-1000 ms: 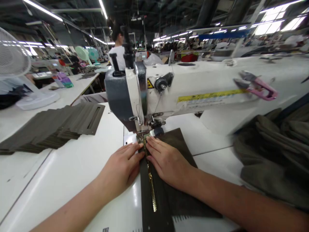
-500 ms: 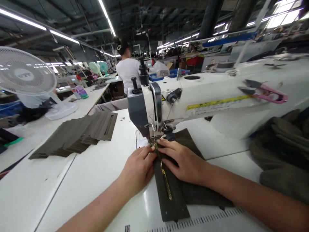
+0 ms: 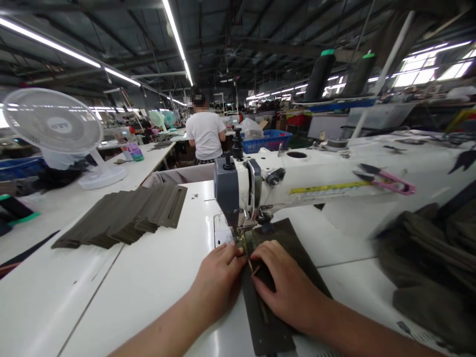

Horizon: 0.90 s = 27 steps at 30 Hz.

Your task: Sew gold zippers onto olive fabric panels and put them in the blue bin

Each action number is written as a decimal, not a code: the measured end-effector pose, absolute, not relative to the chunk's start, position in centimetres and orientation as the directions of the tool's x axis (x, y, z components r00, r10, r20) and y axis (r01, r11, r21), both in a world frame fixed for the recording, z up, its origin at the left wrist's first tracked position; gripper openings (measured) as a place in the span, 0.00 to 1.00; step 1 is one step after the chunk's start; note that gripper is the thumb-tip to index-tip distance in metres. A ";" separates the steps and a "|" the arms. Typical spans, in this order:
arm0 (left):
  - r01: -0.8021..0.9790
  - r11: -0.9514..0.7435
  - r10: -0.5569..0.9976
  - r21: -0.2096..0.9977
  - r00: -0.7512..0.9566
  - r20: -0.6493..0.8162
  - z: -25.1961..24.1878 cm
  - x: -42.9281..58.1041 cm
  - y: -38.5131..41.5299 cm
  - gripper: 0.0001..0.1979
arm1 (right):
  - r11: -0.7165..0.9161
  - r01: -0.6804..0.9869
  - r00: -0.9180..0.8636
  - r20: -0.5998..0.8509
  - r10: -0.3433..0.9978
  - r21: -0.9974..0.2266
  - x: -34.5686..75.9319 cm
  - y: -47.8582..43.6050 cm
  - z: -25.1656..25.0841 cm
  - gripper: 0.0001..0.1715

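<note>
Left hand (image 3: 218, 283) sits at the near side of the sewing machine's presser foot (image 3: 240, 231). Its fingers (image 3: 232, 254) are curled and close together, tips on the edge of a dark olive zipper tape (image 3: 265, 331), just in front of the foot. Whether they pinch the tape or only press it, I cannot tell.

Right hand (image 3: 287, 283) lies palm down across the tape and an olive fabric panel (image 3: 290, 243). Its fingers (image 3: 262, 262) are together and nearly flat, pressing both layers against the machine bed, not closed around anything. The 2 hands are almost touching, with the zipper between them. Brass zipper teeth (image 3: 260, 300) show only in part, mostly covered by the right hand.

Panel and tape lie flat on the white sewing table (image 3: 148, 263), running toward the person, their far end under the foot. The machine head (image 3: 226, 191) stands upright directly above.

To the left on the table: a fanned stack of olive slotted panels (image 3: 122, 215). To the right: a heap of olive cloth (image 3: 420, 258). Pink-handled thread snips (image 3: 386, 180) rest on the machine arm. Farther left stands a white fan (image 3: 52, 121). Beyond the machine, a co-worker in a white shirt (image 3: 206, 135) stands with their back turned, near a blue crate (image 3: 267, 141).
</note>
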<state>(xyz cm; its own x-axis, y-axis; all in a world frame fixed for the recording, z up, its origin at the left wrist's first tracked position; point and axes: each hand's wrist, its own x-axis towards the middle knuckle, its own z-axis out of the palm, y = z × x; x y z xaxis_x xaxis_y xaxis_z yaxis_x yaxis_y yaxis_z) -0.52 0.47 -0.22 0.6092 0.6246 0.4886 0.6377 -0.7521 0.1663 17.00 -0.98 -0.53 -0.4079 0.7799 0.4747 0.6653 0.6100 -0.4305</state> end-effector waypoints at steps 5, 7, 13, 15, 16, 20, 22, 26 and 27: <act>0.604 -0.784 0.587 0.141 0.648 0.486 -0.1 -0.6 0.6 0.12 | 0.628 0.754 -0.448 0.546 0.708 -0.195 16.4 -1.9 -2.6 0.24; 0.588 -0.798 0.568 0.134 0.658 0.494 0.1 -0.7 0.8 0.12 | 0.617 0.759 -0.447 0.522 0.726 -0.208 16.1 -1.9 -2.7 0.23; 0.581 -0.806 0.550 0.112 0.667 0.502 0.2 -0.7 1.5 0.10 | 0.627 0.686 -0.430 0.489 0.759 -0.369 16.5 -1.2 -1.4 0.14; 0.590 -0.800 0.557 0.106 0.666 0.497 0.1 -0.7 1.5 0.10 | 0.630 0.641 -0.417 0.490 0.766 -0.438 16.9 -0.9 -1.0 0.09; 0.594 -0.798 0.560 0.103 0.667 0.493 0.1 -0.8 1.4 0.11 | 0.631 0.623 -0.414 0.490 0.767 -0.463 17.1 -0.8 -0.8 0.08; 0.588 -0.804 0.553 0.082 0.691 0.466 0.2 -1.2 0.9 0.12 | 0.648 0.623 -0.507 0.406 0.761 -0.438 17.8 -0.1 0.3 0.03; 0.569 -0.819 0.535 0.074 0.712 0.455 0.3 -1.4 0.5 0.12 | 0.652 0.620 -0.578 0.308 0.756 -0.436 17.9 0.3 1.1 0.05; 0.567 -0.815 0.557 0.121 0.708 0.434 0.9 -1.4 -0.1 0.12 | 0.536 0.598 -0.548 0.185 0.816 -0.595 17.4 0.8 2.7 0.07; 0.576 -0.804 0.577 0.146 0.697 0.427 1.0 -1.4 -0.2 0.12 | 0.508 0.592 -0.522 0.183 0.833 -0.626 17.3 0.8 3.0 0.08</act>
